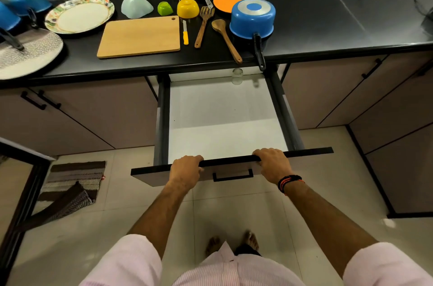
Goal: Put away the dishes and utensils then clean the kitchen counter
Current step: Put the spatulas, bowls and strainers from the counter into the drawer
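Drawer (225, 121) pulled open, left hand (186, 169) and right hand (273, 163) curled over its front edge

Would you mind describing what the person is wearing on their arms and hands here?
Both hands are bare: the left hand and the right hand have no gloves or rings visible. The right wrist carries a black band with red-orange threads. Pink finely striped short sleeves end above the elbows, leaving the forearms uncovered.

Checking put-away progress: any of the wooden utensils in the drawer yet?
No: the wooden fork spatula and wooden spoon lie on the counter, and the open drawer shows only a clear glass.
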`<state>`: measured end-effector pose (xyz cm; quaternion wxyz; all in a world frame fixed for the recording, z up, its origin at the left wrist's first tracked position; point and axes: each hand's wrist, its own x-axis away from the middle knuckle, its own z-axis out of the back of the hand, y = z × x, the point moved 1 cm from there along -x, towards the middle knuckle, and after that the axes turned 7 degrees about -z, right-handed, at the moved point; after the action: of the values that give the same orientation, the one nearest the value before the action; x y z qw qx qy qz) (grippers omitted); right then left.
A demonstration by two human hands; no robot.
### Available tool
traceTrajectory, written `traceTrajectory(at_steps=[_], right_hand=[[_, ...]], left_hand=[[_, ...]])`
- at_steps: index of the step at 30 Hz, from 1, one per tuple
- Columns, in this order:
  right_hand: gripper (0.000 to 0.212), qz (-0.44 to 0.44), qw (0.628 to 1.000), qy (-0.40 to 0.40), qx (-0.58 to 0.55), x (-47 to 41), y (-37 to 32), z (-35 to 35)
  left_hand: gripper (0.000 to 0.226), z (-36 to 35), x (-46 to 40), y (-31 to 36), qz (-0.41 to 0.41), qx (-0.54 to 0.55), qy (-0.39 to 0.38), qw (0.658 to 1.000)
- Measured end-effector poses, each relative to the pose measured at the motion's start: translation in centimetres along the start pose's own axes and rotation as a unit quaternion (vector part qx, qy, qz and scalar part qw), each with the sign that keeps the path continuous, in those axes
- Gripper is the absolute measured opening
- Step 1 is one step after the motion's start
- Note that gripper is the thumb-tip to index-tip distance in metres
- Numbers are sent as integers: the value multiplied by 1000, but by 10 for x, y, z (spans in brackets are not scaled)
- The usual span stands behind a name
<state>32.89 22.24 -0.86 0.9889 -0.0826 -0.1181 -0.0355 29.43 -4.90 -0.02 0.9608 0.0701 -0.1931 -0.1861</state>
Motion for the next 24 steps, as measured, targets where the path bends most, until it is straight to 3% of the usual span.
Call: traceTrajectory(at_steps=[9, 14, 20, 24], right_hand=[[25, 8, 1000, -9, -4, -2, 2, 2], [23, 18, 997, -67, -35, -9, 6, 13], [62, -18, 982, -141, -122, -34, 8, 37], [52, -35, 979, -85, -184, -77, 0, 65]], left_hand=[[30, 3, 2, 1, 14, 24, -1, 1000], [36, 11, 0, 0, 17, 78, -38, 996], [61, 28, -19, -2, 82, 184, -55, 978], [60, 58, -50, -2, 94, 220, 7, 971]])
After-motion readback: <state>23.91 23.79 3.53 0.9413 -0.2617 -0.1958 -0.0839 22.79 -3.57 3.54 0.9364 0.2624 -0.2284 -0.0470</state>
